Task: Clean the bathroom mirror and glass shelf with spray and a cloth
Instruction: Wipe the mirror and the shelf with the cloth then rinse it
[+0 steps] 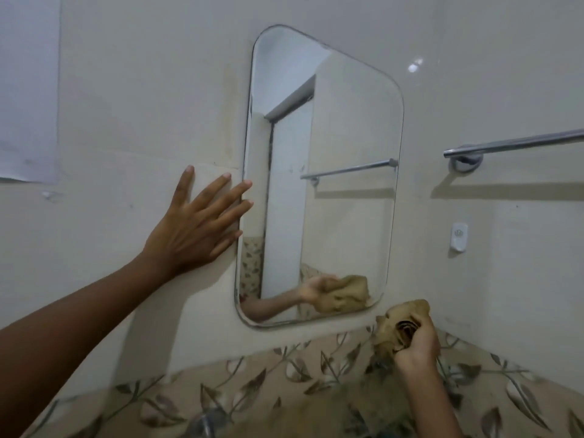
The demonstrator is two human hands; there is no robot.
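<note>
A frameless mirror (335, 147) with rounded corners hangs on the pale tiled wall. My left hand (196, 226) lies flat against the wall with fingers spread, its fingertips reaching over the mirror's left edge. My right hand (417, 346) grips a crumpled tan cloth (401, 320) just below and right of the mirror's lower right corner, off the glass. The cloth and hand are reflected in the bottom of the mirror. No spray bottle or glass shelf is in view.
A chrome towel rail (512, 145) is fixed to the wall right of the mirror, with a small white wall fitting (459, 237) below it. A band of leaf-patterned tiles (284, 384) runs under the mirror. A blurred metal tap (208, 422) shows at the bottom edge.
</note>
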